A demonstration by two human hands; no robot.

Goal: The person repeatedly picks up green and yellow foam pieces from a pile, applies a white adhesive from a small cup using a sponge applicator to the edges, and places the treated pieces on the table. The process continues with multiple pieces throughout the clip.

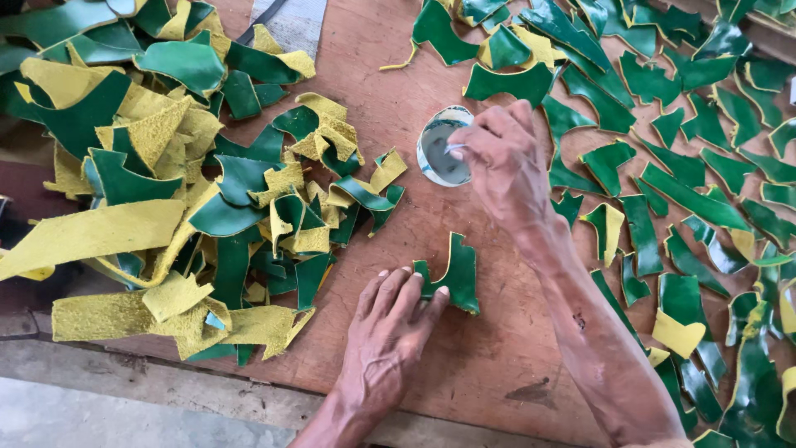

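Below, left hand [385, 328] flat and spread, fingertips pressing down the edge of a curved green leather offcut [454, 274] on the brown wooden board [473, 365], gripping nothing. Higher up, right hand [497, 162] bunched over a small round open tin of whitish paste [437, 153], fingers pinched together at its rim; whatever sits between them too small to tell. To the left, a loose heap of green and yellow suede-backed scraps [166, 191]. To the right, separate green leather pieces [688, 199] spread out.
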